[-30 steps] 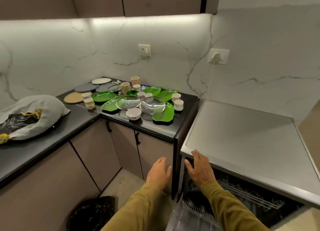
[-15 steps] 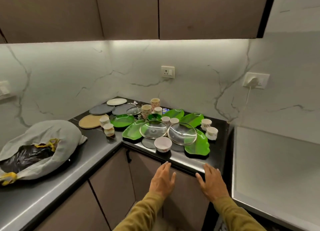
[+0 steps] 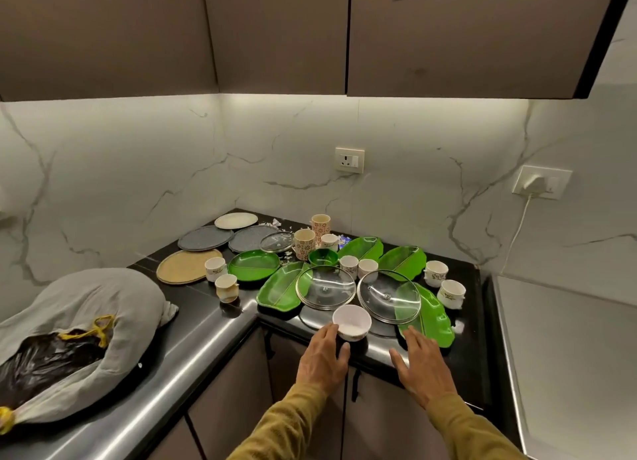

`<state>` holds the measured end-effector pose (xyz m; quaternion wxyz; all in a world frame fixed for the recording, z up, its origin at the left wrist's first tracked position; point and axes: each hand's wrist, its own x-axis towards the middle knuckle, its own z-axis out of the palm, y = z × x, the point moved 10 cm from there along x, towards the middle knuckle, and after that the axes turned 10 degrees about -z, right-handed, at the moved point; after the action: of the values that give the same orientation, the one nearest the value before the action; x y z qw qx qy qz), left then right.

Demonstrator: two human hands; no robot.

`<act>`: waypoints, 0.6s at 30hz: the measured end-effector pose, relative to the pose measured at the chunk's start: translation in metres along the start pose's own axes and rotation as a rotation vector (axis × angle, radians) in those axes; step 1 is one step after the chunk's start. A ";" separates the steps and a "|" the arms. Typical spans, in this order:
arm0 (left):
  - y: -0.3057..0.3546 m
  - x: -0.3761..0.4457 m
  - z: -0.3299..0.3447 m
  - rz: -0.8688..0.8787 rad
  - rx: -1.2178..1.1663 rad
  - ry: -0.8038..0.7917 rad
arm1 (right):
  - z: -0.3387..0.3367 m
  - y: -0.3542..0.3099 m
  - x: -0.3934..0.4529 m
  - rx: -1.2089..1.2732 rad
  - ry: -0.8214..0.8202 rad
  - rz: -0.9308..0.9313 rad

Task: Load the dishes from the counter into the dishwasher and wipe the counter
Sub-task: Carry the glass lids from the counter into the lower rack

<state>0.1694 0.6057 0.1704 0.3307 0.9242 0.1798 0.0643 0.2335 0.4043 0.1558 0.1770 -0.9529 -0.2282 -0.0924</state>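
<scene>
The black corner counter (image 3: 220, 325) is crowded with dishes. A small white bowl (image 3: 351, 321) stands at its front edge. My left hand (image 3: 324, 356) reaches up beside the bowl, fingers spread and touching its left side. My right hand (image 3: 422, 363) hovers open just short of a green leaf-shaped tray (image 3: 431, 318). Two glass lids (image 3: 325, 287) (image 3: 387, 296) lie behind the bowl on more green trays. Small cups (image 3: 451, 292), patterned mugs (image 3: 304, 244), a green bowl (image 3: 323, 256) and grey plates (image 3: 205, 238) fill the back. The dishwasher's grey top (image 3: 568, 356) shows at right.
A grey cloth sack (image 3: 79, 325) with a black bag inside lies on the left counter. A tan round plate (image 3: 189, 266) sits by the wall. Wall cabinets hang overhead. A plug and cord (image 3: 532, 185) hang on the right wall. Cabinet doors stand below the counter.
My view rose from the open dishwasher to the counter. Both hands moved up and forward from the dishwasher's edge to the counter front, the left reaching the white bowl.
</scene>
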 end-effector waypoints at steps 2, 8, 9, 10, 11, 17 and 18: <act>0.002 0.005 0.004 0.009 0.004 -0.014 | 0.000 0.002 0.008 0.006 0.008 0.005; 0.012 0.029 0.014 0.020 0.008 -0.028 | 0.004 0.011 0.027 -0.006 0.007 0.005; 0.014 0.034 0.017 0.018 0.009 -0.034 | 0.005 0.015 0.031 -0.011 0.007 0.006; 0.015 0.041 0.020 0.015 0.010 -0.039 | 0.006 0.018 0.037 -0.017 0.009 0.007; 0.015 0.046 0.023 0.008 0.012 -0.046 | 0.008 0.022 0.042 -0.022 0.009 0.007; 0.018 0.089 0.039 -0.037 0.020 -0.051 | 0.017 0.045 0.090 0.005 -0.022 -0.012; 0.020 0.097 0.043 -0.048 0.024 -0.053 | 0.018 0.050 0.098 0.014 -0.026 -0.019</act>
<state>0.2753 0.6030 0.1499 0.3255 0.9249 0.1940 0.0297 0.3448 0.4092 0.1495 0.1796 -0.9506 -0.2403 -0.0802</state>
